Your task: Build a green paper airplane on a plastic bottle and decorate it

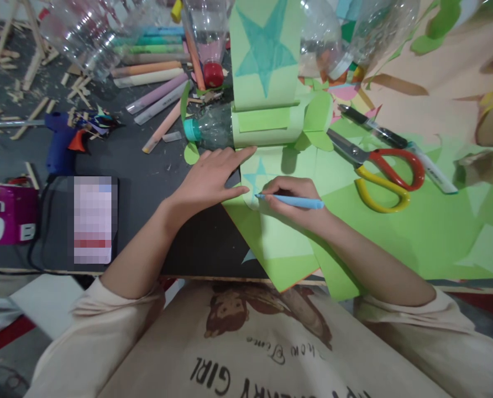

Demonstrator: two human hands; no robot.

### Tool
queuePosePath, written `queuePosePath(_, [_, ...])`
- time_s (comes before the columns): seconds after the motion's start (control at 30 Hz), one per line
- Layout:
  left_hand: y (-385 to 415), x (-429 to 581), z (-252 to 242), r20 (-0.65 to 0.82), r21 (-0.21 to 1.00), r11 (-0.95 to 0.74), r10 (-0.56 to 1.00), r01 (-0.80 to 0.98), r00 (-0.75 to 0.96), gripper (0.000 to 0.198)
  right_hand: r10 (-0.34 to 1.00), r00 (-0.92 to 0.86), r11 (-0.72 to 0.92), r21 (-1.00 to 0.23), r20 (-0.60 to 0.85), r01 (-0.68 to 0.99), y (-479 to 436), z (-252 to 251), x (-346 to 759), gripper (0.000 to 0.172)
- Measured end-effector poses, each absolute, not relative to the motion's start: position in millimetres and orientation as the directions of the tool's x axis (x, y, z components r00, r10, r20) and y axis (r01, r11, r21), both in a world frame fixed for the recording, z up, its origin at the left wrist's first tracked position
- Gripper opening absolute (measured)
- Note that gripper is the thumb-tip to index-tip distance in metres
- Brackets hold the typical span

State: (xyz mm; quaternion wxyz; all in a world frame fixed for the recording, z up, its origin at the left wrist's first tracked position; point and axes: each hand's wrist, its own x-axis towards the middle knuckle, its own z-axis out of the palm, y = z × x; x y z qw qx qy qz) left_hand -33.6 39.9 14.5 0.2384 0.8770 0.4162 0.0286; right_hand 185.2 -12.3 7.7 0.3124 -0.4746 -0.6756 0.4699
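My right hand [294,202] is closed around a light blue marker [300,201], its tip on a pale green paper [279,166] that bears a blue star outline [261,176]. My left hand [215,179] lies with fingers spread at the left edge of this paper, holding nothing. Just beyond, a clear plastic bottle [216,126] with a teal cap lies on its side, wrapped in green paper with leaf-shaped pieces at both ends. Above the bottle stands a green strip with a filled blue-green star [265,47].
Red-and-yellow scissors [381,171], a black pen [373,127] and a capped marker [433,168] lie right. Left are a blue glue gun [62,143], a phone [93,220], a purple box [8,214] and wood sticks. Several markers [157,94] and clear bottles [205,33] lie behind.
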Motion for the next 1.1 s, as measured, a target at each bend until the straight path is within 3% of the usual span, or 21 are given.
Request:
queuePosePath(0.13, [40.0,-33.6,14.5,-0.152,0.447,-0.536,0.744,0.716,0.651,0.080,0.917,-0.390,0.061,-0.941,-0.079,0.333,-11.6,8.7,184.5,0.014])
queuePosePath(0.43, [40.7,-33.5,13.1,-0.142,0.444,-0.547,0.739,0.710,0.659,0.081,0.972,-0.217,-0.023,-0.960,-0.087,0.279,-10.0,8.3,182.6,0.012])
queuePosePath(0.9, [40.2,-32.6,14.8,-0.159,0.435,-0.540,0.741,0.720,0.652,0.077,0.942,-0.327,0.047,-0.932,-0.079,0.359,-10.6,9.1,185.4,0.014])
queuePosePath(1.1, [41.4,-32.7,14.9,-0.176,0.421,-0.540,0.739,0.729,0.650,0.079,0.940,-0.307,-0.046,-0.947,-0.148,0.318,-9.8,11.5,183.7,0.013])
